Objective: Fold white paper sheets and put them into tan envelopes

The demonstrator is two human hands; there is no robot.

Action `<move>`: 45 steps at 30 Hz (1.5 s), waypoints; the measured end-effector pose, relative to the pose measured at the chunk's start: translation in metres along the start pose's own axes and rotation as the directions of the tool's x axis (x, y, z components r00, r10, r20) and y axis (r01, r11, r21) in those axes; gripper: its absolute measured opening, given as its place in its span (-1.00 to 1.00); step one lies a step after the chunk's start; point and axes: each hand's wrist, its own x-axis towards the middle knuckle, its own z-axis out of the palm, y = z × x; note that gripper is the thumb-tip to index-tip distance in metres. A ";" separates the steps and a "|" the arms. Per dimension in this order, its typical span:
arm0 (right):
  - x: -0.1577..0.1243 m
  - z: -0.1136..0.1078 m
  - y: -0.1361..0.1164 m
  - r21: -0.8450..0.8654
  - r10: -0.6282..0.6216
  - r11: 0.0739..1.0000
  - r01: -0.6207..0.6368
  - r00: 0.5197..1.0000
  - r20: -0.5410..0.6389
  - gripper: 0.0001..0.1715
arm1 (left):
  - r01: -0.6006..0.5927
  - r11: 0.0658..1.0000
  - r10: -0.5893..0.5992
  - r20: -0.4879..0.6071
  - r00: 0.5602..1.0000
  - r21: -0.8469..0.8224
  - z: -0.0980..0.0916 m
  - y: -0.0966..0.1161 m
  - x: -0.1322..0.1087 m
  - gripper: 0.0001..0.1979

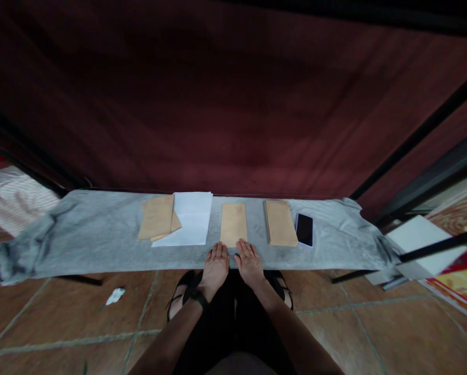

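Observation:
A single brown envelope [234,221] lies upright in front of me on a grey cloth [100,229]. My left hand [216,264] rests flat at its lower left corner, fingers stretched out. At the lower right corner my right hand [249,262] lies flat too, fingertips touching or just beside the envelope's edge. Neither hand grips anything. To the left sit white paper sheets [194,216], with several brown envelopes [157,219] lying partly over them. A neat stack of brown envelopes [280,223] is on the right.
A phone [304,229] with a dark screen lies right of the stack. The cloth covers a narrow bench before a dark red panel [233,114]. Black metal bars [420,130] slant at both sides. A crumpled white scrap [115,296] is on the tiled floor [80,317].

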 end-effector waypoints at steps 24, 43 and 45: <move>-0.003 0.007 0.012 -0.006 -0.016 1.000 0.016 0.999 -0.039 -0.48 | -0.097 0.991 0.106 0.107 0.989 -0.088 0.028 0.020 0.123 -0.42; 0.002 0.001 0.011 -0.016 -0.032 0.999 0.032 0.999 0.015 -0.36 | 0.049 0.995 -0.039 0.114 0.993 -0.084 0.051 0.012 0.212 -0.35; 0.002 0.001 0.012 -0.020 -0.033 0.999 0.034 0.999 0.016 -0.35 | 0.060 0.994 -0.049 0.125 0.991 -0.087 0.049 0.012 0.215 -0.35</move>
